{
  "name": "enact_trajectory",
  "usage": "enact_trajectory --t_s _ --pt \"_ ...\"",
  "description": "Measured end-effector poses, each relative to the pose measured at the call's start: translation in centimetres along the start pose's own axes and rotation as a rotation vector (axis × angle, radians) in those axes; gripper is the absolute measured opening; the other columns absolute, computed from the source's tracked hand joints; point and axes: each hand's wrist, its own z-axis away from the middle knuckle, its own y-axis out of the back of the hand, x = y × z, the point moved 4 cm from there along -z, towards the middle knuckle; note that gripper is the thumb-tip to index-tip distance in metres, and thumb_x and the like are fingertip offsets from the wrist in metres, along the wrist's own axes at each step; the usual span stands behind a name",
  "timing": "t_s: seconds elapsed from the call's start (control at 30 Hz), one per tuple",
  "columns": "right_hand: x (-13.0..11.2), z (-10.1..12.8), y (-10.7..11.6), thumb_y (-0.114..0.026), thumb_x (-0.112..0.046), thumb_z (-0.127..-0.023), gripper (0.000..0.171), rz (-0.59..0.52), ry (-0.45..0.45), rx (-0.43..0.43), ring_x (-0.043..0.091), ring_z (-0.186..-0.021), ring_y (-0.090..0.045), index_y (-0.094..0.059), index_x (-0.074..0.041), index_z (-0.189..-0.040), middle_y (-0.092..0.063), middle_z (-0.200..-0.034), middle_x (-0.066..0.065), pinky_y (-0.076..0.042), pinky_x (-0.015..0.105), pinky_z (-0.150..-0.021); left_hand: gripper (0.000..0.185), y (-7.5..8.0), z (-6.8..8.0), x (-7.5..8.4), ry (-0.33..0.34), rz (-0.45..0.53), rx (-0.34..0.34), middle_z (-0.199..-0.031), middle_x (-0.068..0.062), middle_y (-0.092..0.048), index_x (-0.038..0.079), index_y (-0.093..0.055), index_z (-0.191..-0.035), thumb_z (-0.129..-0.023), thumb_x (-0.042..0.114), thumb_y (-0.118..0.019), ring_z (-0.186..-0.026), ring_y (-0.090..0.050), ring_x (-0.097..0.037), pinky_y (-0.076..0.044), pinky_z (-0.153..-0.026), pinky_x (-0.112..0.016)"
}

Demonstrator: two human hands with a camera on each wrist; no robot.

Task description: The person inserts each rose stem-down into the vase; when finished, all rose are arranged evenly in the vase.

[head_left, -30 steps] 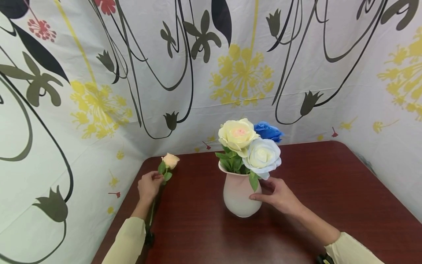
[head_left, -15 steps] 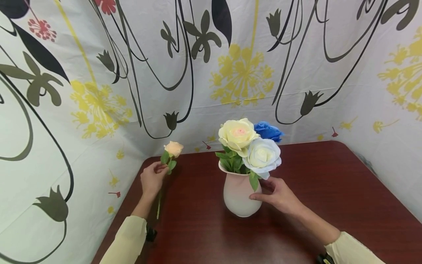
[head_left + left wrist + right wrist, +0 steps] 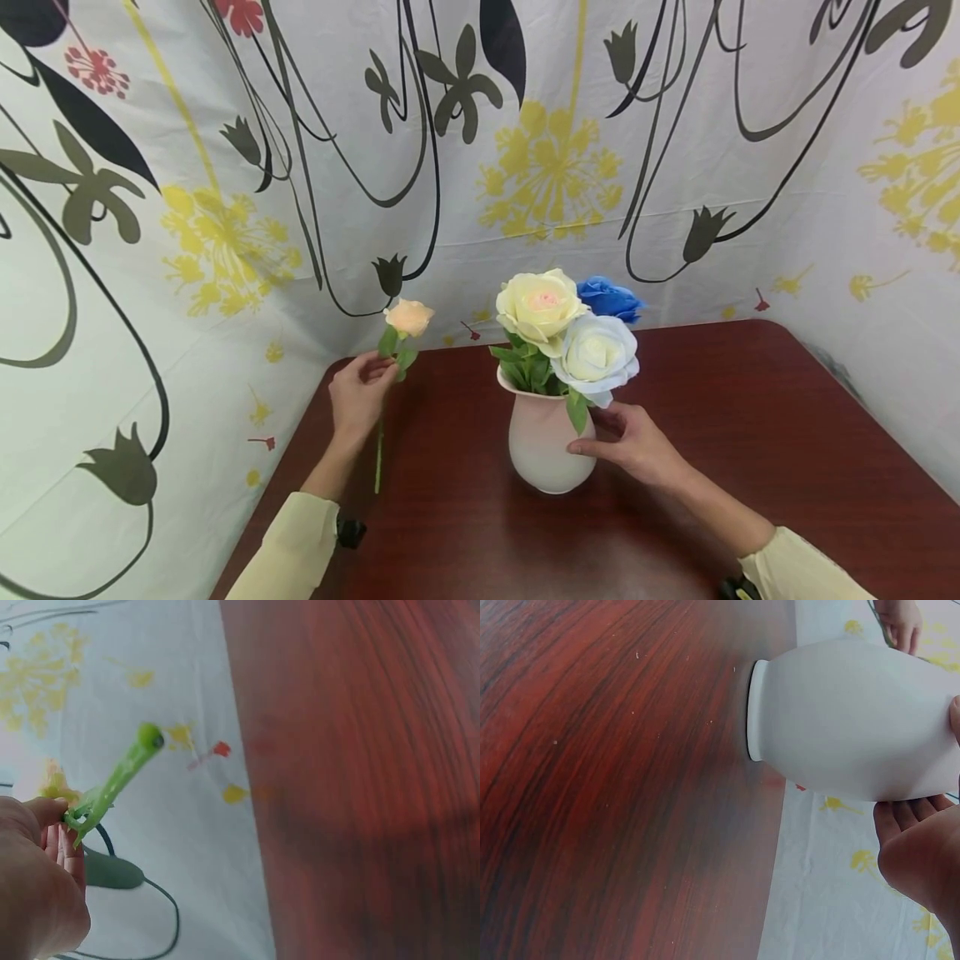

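Note:
At the table's left side, my left hand [image 3: 358,396] pinches a peach rose [image 3: 409,317] by its stem just below the leaves. The stem hangs down from the fingers, and in the left wrist view its green cut end [image 3: 154,736] points towards the camera. Near the middle stands a pale pink-white vase [image 3: 551,450], upright on the table. My right hand [image 3: 637,446] holds its right side, thumb in front and fingers partly hidden behind. Out of the vase rise a cream rose [image 3: 542,308], a pale blue-white rose [image 3: 597,354] and a dark blue rose [image 3: 611,298].
The dark red wooden table [image 3: 750,417] has a rounded far right corner. White cloth [image 3: 480,208] printed with flowers hangs behind it and along both sides. The vase is a short way right of the peach rose.
My left hand has lifted the peach rose and moved it a little right and farther from me; its stem now hangs more upright. The right hand and the vase have stayed in place.

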Motion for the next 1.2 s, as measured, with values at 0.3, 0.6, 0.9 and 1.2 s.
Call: enact_trajectory --t_s 0.3,0.6,0.9,1.2 --pt "0.0 0.1 0.0 -0.088 -0.022 -0.09 0.065 -0.003 0.005 0.0 0.038 -0.14 -0.056 -0.061 -0.012 -0.148 -0.062 -0.149 0.009 -0.053 0.044 -0.106 0.018 -0.4 0.6 3.7 -0.054 0.2 -0.022 -0.101 -0.017 -0.079 -0.001 -0.079 -0.106 -0.092 0.008 -0.085 -0.086 -0.076 -0.011 -0.062 -0.077 -0.021" --pt "-0.1 0.1 0.0 -0.088 -0.021 -0.09 0.064 -0.004 0.015 0.003 0.037 -0.138 -0.058 -0.061 -0.011 -0.147 -0.063 -0.147 0.009 -0.054 0.043 -0.105 0.017 0.0 1.2 8.7 -0.111 0.396 -0.027 -0.101 -0.018 -0.077 -0.004 -0.077 -0.106 -0.091 0.0 -0.084 -0.088 -0.078 -0.017 -0.063 -0.075 -0.027" --pt "-0.1 0.1 0.0 -0.088 -0.021 -0.09 0.064 -0.001 0.019 0.003 0.037 -0.139 -0.057 -0.061 -0.013 -0.147 -0.063 -0.148 0.009 -0.053 0.046 -0.106 0.025 0.2 1.6 12.7 -0.138 0.554 -0.028 -0.101 -0.012 -0.076 -0.005 -0.074 -0.116 -0.092 -0.005 -0.08 -0.089 -0.078 -0.021 -0.064 -0.078 -0.032" --pt "-0.2 0.1 0.0 -0.088 -0.02 -0.09 0.064 -0.008 0.022 0.002 0.038 -0.138 -0.057 -0.061 -0.011 -0.147 -0.063 -0.148 0.011 -0.053 0.046 -0.105 0.026 -0.2 1.3 15.6 -0.154 0.738 -0.022 -0.101 -0.011 -0.074 -0.01 -0.07 -0.118 -0.092 -0.012 -0.076 -0.088 -0.077 -0.02 -0.064 -0.084 -0.04"
